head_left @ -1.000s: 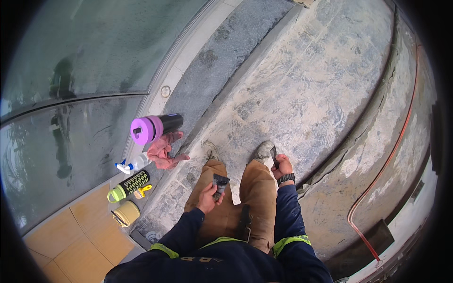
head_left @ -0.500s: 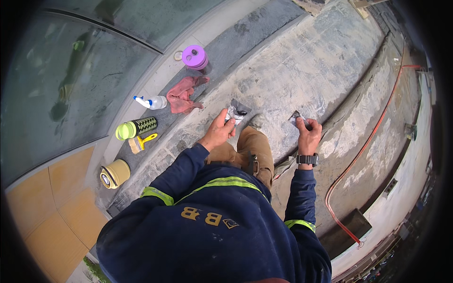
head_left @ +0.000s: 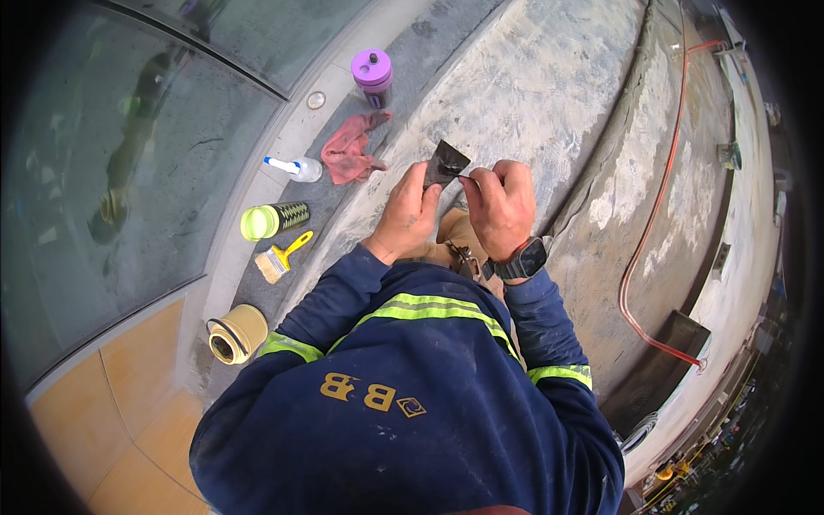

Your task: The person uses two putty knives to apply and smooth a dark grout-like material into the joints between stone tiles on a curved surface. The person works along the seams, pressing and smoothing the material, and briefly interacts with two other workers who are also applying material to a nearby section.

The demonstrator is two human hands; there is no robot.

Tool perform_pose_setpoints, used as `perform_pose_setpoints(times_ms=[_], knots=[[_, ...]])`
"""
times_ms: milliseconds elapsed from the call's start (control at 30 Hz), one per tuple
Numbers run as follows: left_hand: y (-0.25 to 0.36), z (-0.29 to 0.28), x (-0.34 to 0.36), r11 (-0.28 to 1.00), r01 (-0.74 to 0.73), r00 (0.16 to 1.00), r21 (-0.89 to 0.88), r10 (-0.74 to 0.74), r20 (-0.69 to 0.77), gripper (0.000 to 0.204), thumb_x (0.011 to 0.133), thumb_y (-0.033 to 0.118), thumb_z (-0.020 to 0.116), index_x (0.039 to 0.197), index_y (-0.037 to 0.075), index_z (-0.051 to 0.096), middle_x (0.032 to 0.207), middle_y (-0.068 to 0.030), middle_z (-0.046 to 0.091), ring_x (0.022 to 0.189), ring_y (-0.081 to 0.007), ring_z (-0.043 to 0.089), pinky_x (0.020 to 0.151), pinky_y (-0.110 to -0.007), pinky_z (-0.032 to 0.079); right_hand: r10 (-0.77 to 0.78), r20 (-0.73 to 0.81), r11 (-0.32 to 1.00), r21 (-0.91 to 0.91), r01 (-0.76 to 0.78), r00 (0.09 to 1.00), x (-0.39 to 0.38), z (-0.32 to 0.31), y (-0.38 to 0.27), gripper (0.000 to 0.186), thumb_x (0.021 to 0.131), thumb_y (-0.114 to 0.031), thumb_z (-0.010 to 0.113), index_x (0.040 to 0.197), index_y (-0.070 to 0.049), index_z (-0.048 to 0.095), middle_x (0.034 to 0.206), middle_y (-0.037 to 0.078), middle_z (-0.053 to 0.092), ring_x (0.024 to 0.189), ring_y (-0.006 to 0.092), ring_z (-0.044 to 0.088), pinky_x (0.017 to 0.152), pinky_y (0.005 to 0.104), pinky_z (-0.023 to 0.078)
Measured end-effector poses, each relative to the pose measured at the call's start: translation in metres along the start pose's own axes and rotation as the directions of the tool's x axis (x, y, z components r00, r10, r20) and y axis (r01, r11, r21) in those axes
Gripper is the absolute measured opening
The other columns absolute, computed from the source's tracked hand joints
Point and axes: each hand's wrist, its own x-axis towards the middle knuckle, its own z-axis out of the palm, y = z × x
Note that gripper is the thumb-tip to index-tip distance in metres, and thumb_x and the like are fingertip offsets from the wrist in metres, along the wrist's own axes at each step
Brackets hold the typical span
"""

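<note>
Your left hand [head_left: 403, 216] is closed, thumb against fingers, gripping a dark flat piece [head_left: 448, 160], squarish, by its lower part; it juts past your fingertips, tilted, in front of your body. Your right hand [head_left: 502, 210] is narrow — thumb and index pinched on a thin dark edge [head_left: 459, 176] at the piece's right side, the other fingers bent. Whether that edge belongs to the same piece or a second one, cannot tell. Black watch [head_left: 526, 256] on your right wrist. Left of you, along the grey ledge: purple-lidded bottle [head_left: 372, 70], reddish cloth [head_left: 348, 152], spray bottle [head_left: 303, 169], green-lidded bottle [head_left: 266, 222], yellow-handled brush [head_left: 279, 259], cream bucket [head_left: 245, 324]. Well off to your right — a red hose [head_left: 650, 236], bent along the rough surface.
</note>
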Motion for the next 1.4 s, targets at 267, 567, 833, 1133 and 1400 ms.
perform_pose_setpoints(times_ms=[267,567,833,1133,1400], knots=[[-0.014,0.007,0.0,0.993,0.086,0.982,0.081,-0.098,0.159,0.026,0.092,0.007,0.054,0.115,-0.003,0.05,0.091,-0.0244,0.059,0.081,-0.0415,0.059,0.07,-0.043,0.047,0.235,-0.148,0.97,-0.03,-0.242,0.961,-0.005,0.025,0.061,0.021,0.07,-0.008,0.079,0.085,-0.007,0.064,0.085,0.011,0.05,0.076,0.0297,0.052,0.065,0.0395,0.043],[-0.164,0.012,0.044,0.891,0.378,0.922,0.251,-0.386,-0.017,0.044,0.102,0.038,0.041,0.105,-0.002,0.058,0.072,-0.0061,0.053,0.062,-0.0141,0.049,0.057,-0.031,0.04,0.847,0.376,0.065,0.629,-0.775,0.376,-0.064,0.185,0.229,0.02,0.081,-0.016,0.079,0.087,-0.002,0.065,0.086,0.003,0.057,0.076,0.0125,0.052,0.07,0.0271,0.044],[-0.328,-0.021,0.013,0.714,0.432,0.859,0.551,-0.512,-0.009,0.043,0.101,0.036,0.043,0.077,0.0,0.043,0.068,-0.017,0.043,0.063,-0.0349,0.045,0.06,-0.04,0.036,0.738,0.661,-0.475,0.651,-0.593,0.134,-0.132,0.288,0.264,0.019,0.087,-0.014,0.074,0.097,-0.003,0.062,0.074,-0.003,0.058,0.06,0.0036,0.044,0.055,0.0189,0.035],[-0.338,-0.033,0.02,0.757,0.084,0.966,0.648,-0.222,0.133,0.045,0.1,0.037,0.041,0.077,-0.002,0.046,0.071,-0.0181,0.043,0.066,-0.036,0.044,0.065,-0.042,0.036,0.766,0.615,-0.425,0.702,-0.572,0.186,-0.134,0.323,0.274,0.018,0.088,-0.016,0.073,0.096,-0.004,0.062,0.075,-0.005,0.057,0.062,0.0031,0.043,0.056,0.019,0.034],[-0.387,-0.01,0.097,0.855,-0.13,0.975,0.502,0.019,0.221,0.054,0.099,0.044,0.043,0.077,-0.005,0.05,0.073,-0.0195,0.049,0.066,-0.0367,0.05,0.062,-0.041,0.04,0.663,0.593,-0.384,0.793,-0.472,0.456,-0.059,0.428,0.307,0.019,0.085,-0.018,0.076,0.091,-0.005,0.064,0.075,-0.005,0.058,0.063,0.0028,0.045,0.056,0.0193,0.035]])
